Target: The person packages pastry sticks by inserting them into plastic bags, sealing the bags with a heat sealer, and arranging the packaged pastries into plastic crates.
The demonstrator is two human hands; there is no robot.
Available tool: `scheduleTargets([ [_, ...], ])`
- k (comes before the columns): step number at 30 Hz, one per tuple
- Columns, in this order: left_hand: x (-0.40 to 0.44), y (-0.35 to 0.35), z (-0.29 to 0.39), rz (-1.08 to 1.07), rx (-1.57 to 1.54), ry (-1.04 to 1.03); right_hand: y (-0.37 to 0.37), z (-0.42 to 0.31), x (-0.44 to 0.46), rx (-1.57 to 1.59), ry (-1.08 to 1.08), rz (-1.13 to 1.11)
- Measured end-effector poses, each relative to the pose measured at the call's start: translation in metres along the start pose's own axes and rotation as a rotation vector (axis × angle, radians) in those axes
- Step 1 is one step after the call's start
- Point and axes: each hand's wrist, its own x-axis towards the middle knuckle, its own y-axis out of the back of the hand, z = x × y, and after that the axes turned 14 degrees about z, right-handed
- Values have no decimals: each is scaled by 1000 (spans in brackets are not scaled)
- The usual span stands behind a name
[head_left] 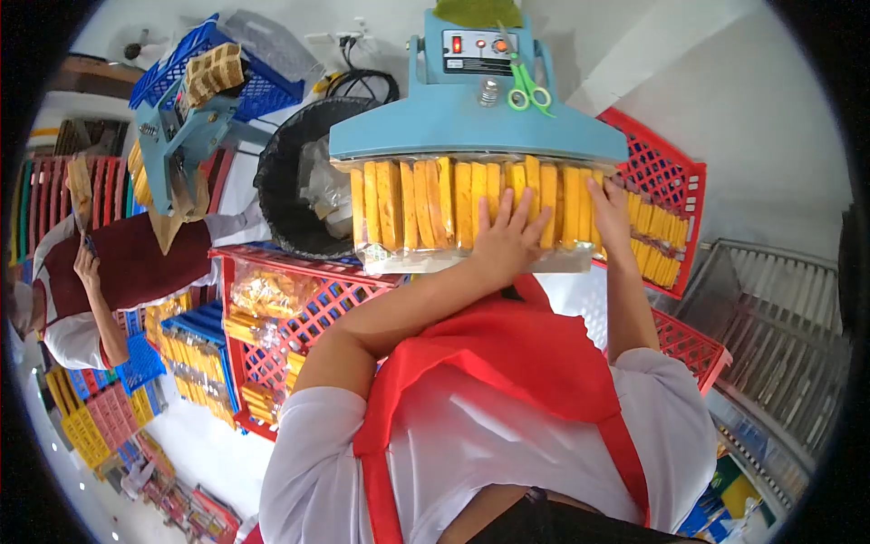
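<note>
So the yellow bars [439, 204] stand side by side in a long row in clear plastic [361, 247], right along the near edge of a blue machine [471, 127], with a pale ledge [399, 264] along their near side. The left hand [509, 238] lies over the row a bit right of its middle, fingers spread across the bars and not closed around anything I can see. The right hand [614, 207] is at the right end of the row, fingers bent against the last few bars; can't tell if it's actually pinching them or just pushing. Scissors [528, 91] with green handles lie on top of the machine, and there's a green cloth [478, 12] at its far end. Just left is a bin [288, 195] with a black liner, and nearer on that side a red crate [313, 319] with more bagged bars. Another red crate [693, 186] on the right also has yellow bars in it, next to a metal rack [770, 317]. Far left there's a second blue machine [177, 145], and a co-worker in a maroon apron [136, 263] whose hand [88, 265] grips something long I can't make out.
</note>
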Motion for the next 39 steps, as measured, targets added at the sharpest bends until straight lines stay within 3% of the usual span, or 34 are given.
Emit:
scheduleTargets([
  [4,7,16,-11,-89,-136,33,8,-5,7,124,7,208],
  [5,7,20,-17,-73,-227,20,11,-5,13,234,-5,263],
  [10,-4,46,-45,146,-484,47,-14,-70,40,215,133,321],
  [11,-9,55,-48,282,-527,78,-29,-82,40,271,234,249],
  [14,-48,74,-67,430,-537,184,-78,-97,32,314,284,5],
  [16,-84,89,-73,548,-540,345,-108,-99,23,437,246,-179],
  [20,-178,86,-84,773,-297,606,-140,-120,-7,292,376,-433],
  [22,-226,77,-83,734,-159,946,-153,-130,-17,178,401,-473],
  [23,-245,72,-82,757,-146,969,-159,-135,-22,181,418,-504],
  [25,-283,56,-79,691,-63,1260,-172,-143,-34,209,400,-556],
  [26,-304,40,-78,714,-56,1292,-177,-148,-42,207,415,-593],
  [29,-361,-17,-82,499,-41,1531,-188,-162,-59,208,468,-693],
  [30,-380,-37,-83,517,-49,1554,-191,-165,-60,140,525,-719],
  [35,-442,-84,-66,568,-202,2086,-205,-180,-82,17,604,-838],
  [39,-468,-101,-70,582,-266,2199,-221,-190,-104,-124,834,-877],
])
